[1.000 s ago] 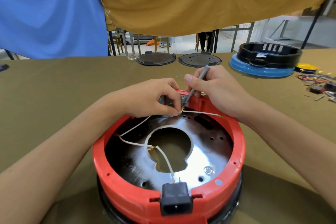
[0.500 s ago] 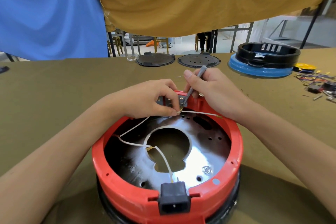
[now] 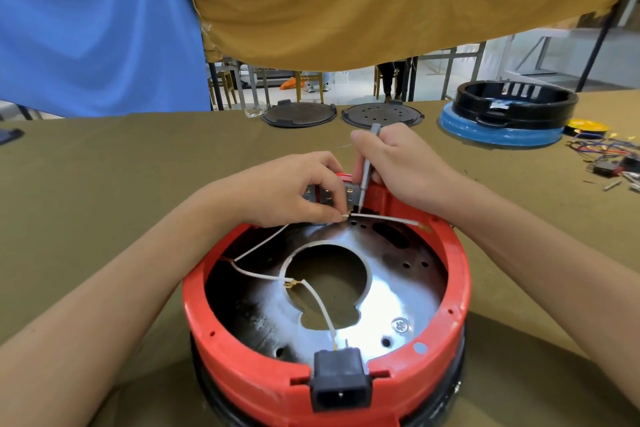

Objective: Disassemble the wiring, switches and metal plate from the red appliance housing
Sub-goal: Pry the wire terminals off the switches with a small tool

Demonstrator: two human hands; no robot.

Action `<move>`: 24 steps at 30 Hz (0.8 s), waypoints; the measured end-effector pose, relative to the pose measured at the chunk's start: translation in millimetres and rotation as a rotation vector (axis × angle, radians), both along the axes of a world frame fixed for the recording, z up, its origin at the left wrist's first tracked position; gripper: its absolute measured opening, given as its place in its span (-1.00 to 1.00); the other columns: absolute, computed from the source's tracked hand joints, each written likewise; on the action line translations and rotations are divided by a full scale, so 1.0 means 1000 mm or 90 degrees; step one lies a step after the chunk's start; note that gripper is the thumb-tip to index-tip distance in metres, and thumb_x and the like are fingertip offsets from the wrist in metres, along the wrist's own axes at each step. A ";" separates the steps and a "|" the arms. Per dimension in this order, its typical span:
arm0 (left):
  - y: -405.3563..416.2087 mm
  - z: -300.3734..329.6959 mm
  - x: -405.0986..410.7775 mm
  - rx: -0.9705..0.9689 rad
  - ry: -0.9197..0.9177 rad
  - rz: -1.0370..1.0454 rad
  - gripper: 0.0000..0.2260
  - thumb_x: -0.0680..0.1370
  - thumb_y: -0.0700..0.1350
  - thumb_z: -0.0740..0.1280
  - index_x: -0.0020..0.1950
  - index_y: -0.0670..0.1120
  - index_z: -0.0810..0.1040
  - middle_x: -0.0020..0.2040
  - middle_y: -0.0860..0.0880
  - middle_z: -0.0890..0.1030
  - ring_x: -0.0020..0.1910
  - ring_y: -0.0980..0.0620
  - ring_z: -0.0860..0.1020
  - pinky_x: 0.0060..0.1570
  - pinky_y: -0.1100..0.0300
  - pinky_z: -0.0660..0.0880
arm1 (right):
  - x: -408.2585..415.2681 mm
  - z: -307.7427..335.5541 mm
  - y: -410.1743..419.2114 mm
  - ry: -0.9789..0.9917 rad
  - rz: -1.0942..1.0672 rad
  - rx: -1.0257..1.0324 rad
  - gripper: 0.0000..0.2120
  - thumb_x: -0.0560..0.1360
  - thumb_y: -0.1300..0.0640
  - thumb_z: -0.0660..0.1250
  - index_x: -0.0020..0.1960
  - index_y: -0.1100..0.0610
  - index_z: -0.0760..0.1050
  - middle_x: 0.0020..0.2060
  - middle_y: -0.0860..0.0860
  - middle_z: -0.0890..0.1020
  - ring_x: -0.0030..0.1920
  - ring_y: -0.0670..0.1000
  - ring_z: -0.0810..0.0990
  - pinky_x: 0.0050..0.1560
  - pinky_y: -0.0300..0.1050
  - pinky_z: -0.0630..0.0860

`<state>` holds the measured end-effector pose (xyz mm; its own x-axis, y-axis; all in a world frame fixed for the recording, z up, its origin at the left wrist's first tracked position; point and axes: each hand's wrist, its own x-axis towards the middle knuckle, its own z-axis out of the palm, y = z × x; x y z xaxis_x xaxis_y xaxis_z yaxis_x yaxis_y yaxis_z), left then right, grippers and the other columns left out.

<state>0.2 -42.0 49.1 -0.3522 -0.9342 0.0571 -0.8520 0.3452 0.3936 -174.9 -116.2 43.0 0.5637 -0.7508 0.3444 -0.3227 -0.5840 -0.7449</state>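
Left hand [image 3: 294, 189] pinches white wire [image 3: 381, 217]; right hand [image 3: 398, 163] grips a probably screwdriver-like tool [image 3: 366, 172] at housing [image 3: 460, 274].

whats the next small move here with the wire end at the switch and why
Probably lever with the grey screwdriver while the left hand pulls: it pinches the white wire end at the grey switch block, and the right hand holds the tip there.

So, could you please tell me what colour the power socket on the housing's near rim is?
Black; the power socket shows best in the head view.

Olive-covered table [image 3: 104, 184], red housing [image 3: 460, 288], two dark discs [image 3: 299, 114], loose wires [image 3: 602, 149]
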 end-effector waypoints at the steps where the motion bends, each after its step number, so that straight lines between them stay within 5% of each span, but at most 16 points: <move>1: 0.000 0.000 0.000 -0.001 -0.002 0.000 -0.96 0.52 0.00 0.45 -0.08 0.16 0.67 0.16 0.19 0.45 0.21 0.16 0.47 0.27 0.08 0.38 | 0.000 -0.001 0.000 -0.013 0.003 -0.002 -0.45 0.67 0.03 0.11 -0.40 0.24 0.54 -0.59 -0.05 0.42 -0.54 -0.08 0.34 -0.44 -0.21 0.29; 6: 0.000 0.000 0.000 -0.010 -0.003 0.002 -0.94 0.52 -0.02 0.46 -0.09 0.17 0.66 0.15 0.16 0.46 0.13 0.19 0.49 0.26 0.08 0.40 | -0.005 -0.003 0.004 -0.053 -0.027 -0.088 -0.51 0.66 0.03 0.16 -0.34 0.18 0.62 -0.57 -0.07 0.53 -0.51 -0.17 0.46 -0.41 -0.37 0.33; 12: 0.001 0.000 0.001 -0.027 -0.010 0.000 -0.97 0.52 -0.04 0.45 -0.08 0.11 0.68 0.15 0.13 0.48 0.08 0.17 0.51 0.23 0.07 0.41 | -0.019 0.004 0.014 0.041 0.031 -0.207 -0.62 0.62 -0.04 0.25 -0.28 0.10 0.61 -0.43 -0.02 0.63 -0.35 -0.02 0.59 -0.26 -0.13 0.45; 17: 0.001 0.000 0.000 -0.019 -0.009 0.006 -0.96 0.52 -0.02 0.45 -0.08 0.12 0.68 0.16 0.15 0.47 0.10 0.19 0.50 0.23 0.10 0.40 | -0.022 0.004 0.010 0.031 0.064 -0.122 -0.64 0.63 0.01 0.26 -0.25 0.11 0.65 -0.40 -0.02 0.67 -0.32 0.02 0.63 -0.18 -0.06 0.51; 21: 0.001 0.000 0.000 -0.015 -0.002 0.007 -0.96 0.51 -0.02 0.46 -0.09 0.14 0.68 0.15 0.17 0.47 0.12 0.20 0.49 0.24 0.12 0.40 | -0.011 -0.002 0.003 -0.024 0.030 -0.076 -0.51 0.66 0.06 0.19 -0.27 0.35 0.62 -0.51 0.04 0.52 -0.51 -0.08 0.40 -0.45 -0.38 0.31; 24: 0.000 0.000 0.000 -0.010 -0.003 0.008 -0.97 0.52 -0.02 0.46 -0.08 0.12 0.67 0.14 0.18 0.47 0.10 0.24 0.48 0.23 0.16 0.38 | -0.006 0.000 0.001 -0.038 0.006 -0.046 -0.49 0.66 0.08 0.14 -0.29 0.34 0.62 -0.46 0.25 0.42 -0.50 -0.04 0.31 -0.51 -0.39 0.26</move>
<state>0.2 -41.9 49.5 -0.3407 -0.9375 0.0702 -0.8584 0.3407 0.3835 -180.6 -115.5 43.1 0.5476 -0.7169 0.4314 -0.2724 -0.6403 -0.7182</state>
